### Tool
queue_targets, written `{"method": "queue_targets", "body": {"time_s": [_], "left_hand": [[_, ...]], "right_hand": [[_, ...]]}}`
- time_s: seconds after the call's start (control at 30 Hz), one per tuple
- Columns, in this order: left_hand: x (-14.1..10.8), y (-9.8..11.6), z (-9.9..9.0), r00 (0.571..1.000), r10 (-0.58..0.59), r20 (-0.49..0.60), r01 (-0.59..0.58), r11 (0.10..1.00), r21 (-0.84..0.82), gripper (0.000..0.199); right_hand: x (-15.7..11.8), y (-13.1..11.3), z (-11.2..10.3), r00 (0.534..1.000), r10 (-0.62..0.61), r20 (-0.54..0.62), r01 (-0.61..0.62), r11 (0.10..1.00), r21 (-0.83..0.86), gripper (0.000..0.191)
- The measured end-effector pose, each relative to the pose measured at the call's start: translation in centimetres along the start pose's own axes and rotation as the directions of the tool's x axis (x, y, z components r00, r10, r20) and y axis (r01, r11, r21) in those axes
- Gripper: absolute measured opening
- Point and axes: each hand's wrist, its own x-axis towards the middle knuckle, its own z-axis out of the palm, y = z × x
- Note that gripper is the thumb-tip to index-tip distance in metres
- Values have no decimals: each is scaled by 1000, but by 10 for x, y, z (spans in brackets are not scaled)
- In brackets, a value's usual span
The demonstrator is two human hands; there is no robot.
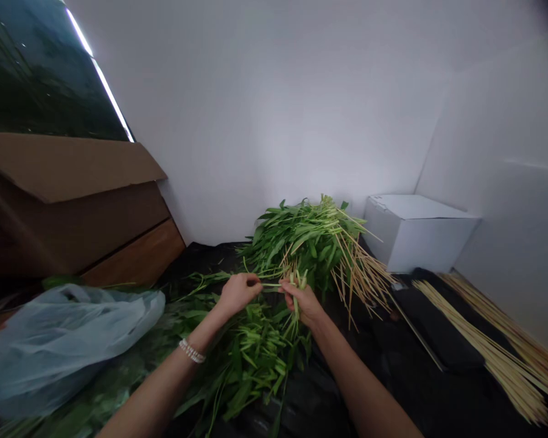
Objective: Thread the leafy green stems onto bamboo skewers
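Note:
A pale green plant stem (271, 285) runs level between my two hands. One end is pinched between the thumb and fingers of my left hand (238, 293), which has a white beaded bracelet (192, 351) at the wrist. My right hand (302, 299) is closed around a few looped green stems (298, 281), whose ends stick out above and below the fingers. Below both hands lies a loose heap of cut green stems and leaves (260, 359). Just beyond them is a pile of leafy greens (296, 228) with thin tan sticks (360, 267) poking out to the right.
A pale plastic bag (73, 340) lies at the left, below an open cardboard box (82, 213). At the back right stands a white box (429, 237). Long bundled sticks (488, 359) lie at the right beside a black flat case (442, 328). Black sheeting (319, 401) covers the surface.

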Motion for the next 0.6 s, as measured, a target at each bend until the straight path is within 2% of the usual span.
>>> {"method": "queue_targets", "body": {"time_s": [0.07,0.13,0.2,0.23,0.27,0.3,0.33,0.37,0.4,0.43,0.5,0.6], "left_hand": [[6,-5,-7,991,-59,-122,44,991,-128,22],[10,-12,-24,975,-103,-198,56,972,-230,27],[10,-20,-47,962,-134,-238,57,950,-306,30],[9,-25,-59,967,-139,-213,62,941,-333,31],[7,-30,-70,982,-139,-129,91,941,-327,33],[5,-34,-79,991,-134,14,132,948,-290,36],[5,-39,-85,977,-124,172,162,960,-228,38],[5,-44,-88,946,-115,304,169,973,-158,39],[8,-49,-88,919,-106,380,153,984,-96,39],[13,-54,-84,913,-105,393,130,991,-38,40],[30,-64,-68,952,-116,282,101,993,66,43],[63,-77,-37,971,-168,170,139,975,173,45]], "right_hand": [[1,0,-1,1000,7,9,-8,998,59,38],[3,-3,-5,1000,8,-11,-7,990,143,36],[6,-8,-11,999,32,-39,-22,973,229,34],[7,-10,-13,997,58,-49,-43,963,266,33],[7,-12,-15,994,90,-54,-70,952,298,32],[8,-12,-17,991,124,-55,-99,941,324,32],[9,-12,-18,986,157,-52,-130,930,345,33],[10,-11,-18,981,188,-46,-160,919,360,35],[10,-9,-18,975,217,-38,-187,909,373,36],[11,-7,-18,970,243,-31,-213,899,382,38],[12,-3,-19,959,281,-21,-251,885,392,40],[13,1,-20,961,275,37,-268,887,377,41]]}}
